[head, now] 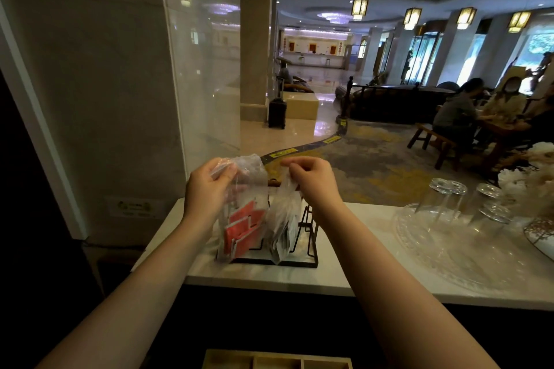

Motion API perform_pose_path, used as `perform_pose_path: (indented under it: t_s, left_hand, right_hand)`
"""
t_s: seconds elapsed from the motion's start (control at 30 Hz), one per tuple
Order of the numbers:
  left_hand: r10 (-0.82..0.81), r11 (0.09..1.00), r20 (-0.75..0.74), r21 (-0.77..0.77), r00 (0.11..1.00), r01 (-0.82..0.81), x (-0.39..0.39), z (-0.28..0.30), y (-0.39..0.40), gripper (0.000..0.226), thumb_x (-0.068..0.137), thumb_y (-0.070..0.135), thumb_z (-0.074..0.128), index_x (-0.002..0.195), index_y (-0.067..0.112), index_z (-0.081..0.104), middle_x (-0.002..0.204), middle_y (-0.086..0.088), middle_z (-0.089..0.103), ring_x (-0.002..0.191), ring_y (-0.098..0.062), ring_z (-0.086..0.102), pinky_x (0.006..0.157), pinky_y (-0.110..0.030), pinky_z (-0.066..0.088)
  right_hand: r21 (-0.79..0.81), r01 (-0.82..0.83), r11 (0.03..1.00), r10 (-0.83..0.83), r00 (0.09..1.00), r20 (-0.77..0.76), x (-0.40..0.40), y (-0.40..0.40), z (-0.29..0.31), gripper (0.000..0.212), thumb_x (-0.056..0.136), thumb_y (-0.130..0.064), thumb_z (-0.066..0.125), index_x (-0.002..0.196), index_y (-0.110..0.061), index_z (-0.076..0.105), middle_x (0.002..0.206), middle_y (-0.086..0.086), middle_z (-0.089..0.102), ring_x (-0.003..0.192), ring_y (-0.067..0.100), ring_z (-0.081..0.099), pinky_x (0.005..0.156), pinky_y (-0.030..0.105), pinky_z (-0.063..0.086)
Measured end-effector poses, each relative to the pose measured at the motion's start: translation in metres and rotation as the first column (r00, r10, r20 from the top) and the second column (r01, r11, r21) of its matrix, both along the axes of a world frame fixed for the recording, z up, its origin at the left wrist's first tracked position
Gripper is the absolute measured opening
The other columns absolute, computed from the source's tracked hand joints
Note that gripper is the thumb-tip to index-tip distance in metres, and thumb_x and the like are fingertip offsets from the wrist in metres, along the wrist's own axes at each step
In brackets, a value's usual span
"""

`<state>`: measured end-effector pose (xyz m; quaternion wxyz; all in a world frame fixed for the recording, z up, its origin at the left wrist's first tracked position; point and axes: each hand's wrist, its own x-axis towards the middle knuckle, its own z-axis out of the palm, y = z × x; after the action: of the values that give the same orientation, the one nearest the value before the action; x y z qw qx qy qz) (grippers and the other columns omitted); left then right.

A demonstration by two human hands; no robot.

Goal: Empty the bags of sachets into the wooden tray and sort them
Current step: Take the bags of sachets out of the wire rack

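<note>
Your left hand (207, 189) pinches the crumpled top of a clear plastic bag (242, 213) holding red sachets (244, 226); your right hand (311, 180) pinches the neck of a second clear bag (284, 219), whose darker contents cannot be made out; both bags stand side by side, touching, inside a black wire rack (308, 237) near the left end of the white counter (344, 275), their bottoms at the rack's base; whether the left bag's mouth is open or sealed cannot be told. The wooden tray (275, 359) lies below the counter's front edge, at the bottom of the view between your forearms; three of its compartments show, and none of the visible parts holds a sachet. Toward the counter's right end stands a clear glass platter (443, 252) bearing upturned drinking glasses (449, 198); beyond it, at the right edge, white flowers (530, 183) rise over a patterned vase (539, 234). A glass panel (204, 69) rises from the counter's far left corner, beside a pale wall; past the counter's far edge lies a lobby, with a dark suitcase (277, 112) by a column and seated people at a table to the right; nothing lies between your hands and the tray.
</note>
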<state>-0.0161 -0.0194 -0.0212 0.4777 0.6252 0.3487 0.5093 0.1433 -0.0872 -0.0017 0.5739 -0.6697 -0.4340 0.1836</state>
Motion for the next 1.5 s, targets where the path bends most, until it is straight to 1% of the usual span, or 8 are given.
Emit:
perform_pose_path:
  t_s: [0.2, 0.47, 0.57, 0.67, 0.9, 1.2, 1.37, 1.5]
  left_hand:
    - [-0.051, 0.975, 0.188, -0.206, 0.981, 0.09, -0.003, -0.008, -0.001, 0.012, 0.095, 0.018, 0.052, 0.096, 0.017, 0.063, 0.095, -0.012, 0.074, 0.08, -0.019, 0.073, 0.069, -0.026, 0.056]
    - [-0.134, 0.919, 0.257, -0.329, 0.957, 0.217, 0.002, 0.007, -0.018, 0.016, 0.093, 0.015, 0.057, 0.084, 0.015, 0.07, 0.092, -0.01, 0.072, 0.091, -0.029, 0.068, 0.081, -0.04, 0.055]
    - [-0.214, 0.903, 0.301, -0.302, 0.929, 0.306, 0.0, 0.012, -0.027, 0.011, 0.092, 0.014, 0.059, 0.087, 0.013, 0.069, 0.092, -0.011, 0.073, 0.087, -0.03, 0.07, 0.083, -0.043, 0.055]
    - [-0.222, 0.907, 0.352, -0.268, 0.909, 0.325, -0.004, 0.009, -0.028, 0.018, 0.095, 0.021, 0.052, 0.091, 0.011, 0.066, 0.089, -0.011, 0.072, 0.082, -0.028, 0.069, 0.08, -0.044, 0.056]
    - [-0.364, 0.864, 0.224, -0.282, 0.904, 0.417, -0.013, 0.0, -0.027, 0.082, 0.069, 0.077, 0.045, 0.119, 0.014, 0.061, 0.11, -0.01, 0.072, 0.102, -0.028, 0.069, 0.091, -0.048, 0.051]
    - [-0.116, 0.983, -0.009, -0.145, 0.993, 0.114, -0.005, -0.024, -0.02, 0.018, 0.097, 0.006, 0.045, 0.099, 0.007, 0.063, 0.078, -0.009, 0.066, 0.065, -0.011, 0.067, 0.055, -0.014, 0.053]
    - [-0.022, 0.999, -0.455, 0.018, 0.89, 0.034, -0.012, -0.035, 0.009, 0.031, 0.099, 0.025, 0.043, 0.123, 0.013, 0.058, 0.116, -0.006, 0.063, 0.108, -0.022, 0.059, 0.097, -0.037, 0.047]
    - [-0.01, 0.944, -0.543, 0.272, 0.84, 0.188, -0.016, -0.031, 0.025, 0.025, 0.098, 0.016, 0.043, 0.118, 0.018, 0.058, 0.129, 0.011, 0.047, 0.12, -0.01, 0.044, 0.096, -0.027, 0.035]
  right_hand:
    - [0.096, -0.353, 0.931, 0.355, 0.935, 0.005, -0.01, -0.032, 0.031, 0.041, 0.085, 0.016, 0.044, 0.111, -0.006, 0.066, 0.097, 0.009, 0.069, 0.084, 0.016, 0.067, 0.079, 0.025, 0.057]
    - [0.165, -0.066, 0.984, -0.103, 0.542, 0.834, -0.026, -0.027, 0.022, 0.014, 0.076, -0.033, 0.074, 0.083, -0.022, 0.071, 0.089, -0.003, 0.054, 0.088, 0.014, 0.047, 0.069, 0.026, 0.042]
    - [0.015, -0.111, 0.994, 0.063, 0.664, 0.745, -0.023, -0.022, 0.02, 0.014, 0.08, -0.035, 0.07, 0.086, -0.023, 0.065, 0.113, 0.001, 0.057, 0.106, 0.016, 0.051, 0.084, 0.028, 0.043]
    - [-0.111, -0.185, 0.976, 0.214, 0.768, 0.603, -0.02, -0.02, 0.021, 0.015, 0.083, -0.032, 0.069, 0.081, -0.022, 0.058, 0.086, -0.005, 0.064, 0.08, 0.008, 0.06, 0.068, 0.024, 0.046]
    - [0.019, -0.033, 0.999, 0.023, 0.92, 0.391, -0.022, -0.011, 0.001, 0.021, 0.084, -0.019, 0.068, 0.071, -0.021, 0.053, 0.069, -0.008, 0.058, 0.066, 0.018, 0.061, 0.065, 0.043, 0.056]
    - [0.032, -0.192, 0.981, 0.19, 0.979, 0.076, -0.011, -0.01, -0.008, 0.013, 0.091, -0.018, 0.06, 0.089, -0.006, 0.058, 0.072, 0.006, 0.066, 0.054, 0.018, 0.061, 0.051, 0.035, 0.054]
    - [0.072, 0.077, 0.994, -0.08, 0.996, 0.03, 0.033, -0.008, 0.0, 0.01, 0.095, -0.014, 0.053, 0.096, -0.006, 0.059, 0.076, 0.009, 0.066, 0.056, 0.015, 0.062, 0.052, 0.028, 0.055]
    - [-0.055, 0.096, 0.994, -0.075, 0.953, 0.293, 0.055, 0.003, -0.014, 0.009, 0.089, -0.01, 0.059, 0.096, -0.01, 0.064, 0.091, 0.007, 0.069, 0.082, 0.019, 0.066, 0.076, 0.032, 0.057]
